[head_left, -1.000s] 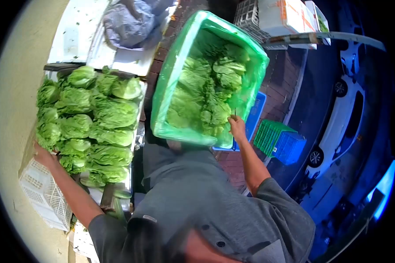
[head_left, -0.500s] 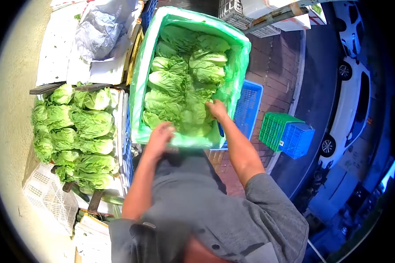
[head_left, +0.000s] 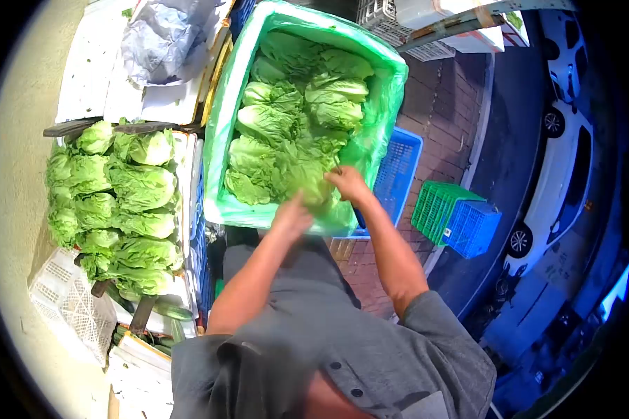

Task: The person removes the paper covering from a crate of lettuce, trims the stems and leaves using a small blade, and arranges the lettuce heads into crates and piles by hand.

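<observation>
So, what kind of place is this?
Probably an outdoor vegetable stall by a street. There are rows of leafy, pale-green lettuces beside a rectangular box lined with green plastic that holds more, and a white car on the road beyond the reddish-brown brick paving.

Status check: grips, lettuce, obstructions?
Right grip at leafy pale-green lettuce head; left grip blurred beside it. Lettuce inside green-plastic-lined rectangular box. No obstruction visible.

1. You can read no text, brand or number here.
2. You have one small pale label [head_left: 448, 232] where the green crate [head_left: 430, 209] meets the small blue crate [head_left: 475, 229]: too small to read.
3. Lit panel [head_left: 614, 293], your far right: illegible.
</observation>
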`<act>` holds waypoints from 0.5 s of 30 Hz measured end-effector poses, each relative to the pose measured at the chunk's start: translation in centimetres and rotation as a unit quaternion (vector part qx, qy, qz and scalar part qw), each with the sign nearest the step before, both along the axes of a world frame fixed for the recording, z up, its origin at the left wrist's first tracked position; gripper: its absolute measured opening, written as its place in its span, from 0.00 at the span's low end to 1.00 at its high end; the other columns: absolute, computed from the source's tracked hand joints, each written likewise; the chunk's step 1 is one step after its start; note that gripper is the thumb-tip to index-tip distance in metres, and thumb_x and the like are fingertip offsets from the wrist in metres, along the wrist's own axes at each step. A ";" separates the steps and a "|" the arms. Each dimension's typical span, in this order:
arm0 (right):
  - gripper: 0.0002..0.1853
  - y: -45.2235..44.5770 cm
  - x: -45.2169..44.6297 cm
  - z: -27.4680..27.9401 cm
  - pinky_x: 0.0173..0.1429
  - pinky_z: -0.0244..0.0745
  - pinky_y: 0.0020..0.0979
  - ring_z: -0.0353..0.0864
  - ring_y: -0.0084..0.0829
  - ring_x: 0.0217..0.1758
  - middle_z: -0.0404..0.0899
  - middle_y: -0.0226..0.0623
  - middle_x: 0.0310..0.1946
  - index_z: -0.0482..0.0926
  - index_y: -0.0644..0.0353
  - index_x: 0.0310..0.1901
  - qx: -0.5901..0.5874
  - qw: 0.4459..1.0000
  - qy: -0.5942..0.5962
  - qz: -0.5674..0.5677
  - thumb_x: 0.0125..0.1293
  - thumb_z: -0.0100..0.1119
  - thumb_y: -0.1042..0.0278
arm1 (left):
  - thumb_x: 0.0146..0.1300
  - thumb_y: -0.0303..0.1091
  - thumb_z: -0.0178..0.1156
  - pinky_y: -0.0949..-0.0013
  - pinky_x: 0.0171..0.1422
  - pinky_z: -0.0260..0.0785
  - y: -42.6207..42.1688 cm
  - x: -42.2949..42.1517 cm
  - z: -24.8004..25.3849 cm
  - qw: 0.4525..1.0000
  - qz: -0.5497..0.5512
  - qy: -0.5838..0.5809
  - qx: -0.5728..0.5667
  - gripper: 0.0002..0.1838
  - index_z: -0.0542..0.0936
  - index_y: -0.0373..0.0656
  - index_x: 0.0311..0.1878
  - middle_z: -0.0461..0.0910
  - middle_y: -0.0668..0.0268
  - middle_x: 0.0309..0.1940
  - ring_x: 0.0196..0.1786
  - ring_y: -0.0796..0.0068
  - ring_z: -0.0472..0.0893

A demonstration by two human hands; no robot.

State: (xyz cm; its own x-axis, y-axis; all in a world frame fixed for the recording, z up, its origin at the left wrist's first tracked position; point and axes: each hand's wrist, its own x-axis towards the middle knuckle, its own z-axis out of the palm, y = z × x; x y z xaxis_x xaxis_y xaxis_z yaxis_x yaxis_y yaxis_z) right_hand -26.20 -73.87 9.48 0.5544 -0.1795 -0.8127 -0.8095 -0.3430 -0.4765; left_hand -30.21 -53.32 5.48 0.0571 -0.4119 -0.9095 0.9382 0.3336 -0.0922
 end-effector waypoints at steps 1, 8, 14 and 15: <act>0.22 0.7 -0.5 0.4 0.23 0.68 0.31 0.73 0.29 0.24 0.78 0.36 0.25 0.81 0.69 0.43 -0.045 0.999 -0.003 0.031 0.62 0.64 0.53 | 0.66 0.55 0.62 0.40 0.67 0.64 0.2 1.1 0.5 1.000 0.007 0.013 0.014 0.48 0.48 0.38 0.76 0.49 0.35 0.72 0.68 0.29 0.63; 0.26 4.4 -2.8 -0.1 0.41 0.78 0.35 0.82 0.34 0.36 0.84 0.45 0.39 0.77 0.71 0.55 -0.081 0.989 -0.115 -0.033 0.61 0.63 0.58 | 0.67 0.62 0.53 0.43 0.68 0.63 -1.1 2.5 -2.0 0.971 0.182 0.125 -0.090 0.34 0.69 0.47 0.67 0.73 0.58 0.62 0.64 0.55 0.72; 0.24 5.9 -2.0 1.5 0.40 0.77 0.32 0.83 0.33 0.42 0.83 0.46 0.44 0.77 0.69 0.56 -0.044 0.982 -0.182 -0.024 0.62 0.62 0.61 | 0.74 0.61 0.39 0.53 0.61 0.70 -1.5 4.2 -0.2 0.977 0.182 0.088 -0.073 0.29 0.74 0.50 0.61 0.78 0.64 0.56 0.56 0.62 0.78; 0.23 5.9 -2.1 1.5 0.46 0.76 0.35 0.83 0.37 0.44 0.84 0.47 0.44 0.78 0.69 0.54 -0.034 0.984 -0.166 -0.057 0.62 0.63 0.61 | 0.74 0.59 0.39 0.55 0.61 0.71 -1.4 4.5 0.1 0.975 0.188 0.084 -0.085 0.28 0.74 0.49 0.61 0.79 0.63 0.55 0.55 0.63 0.78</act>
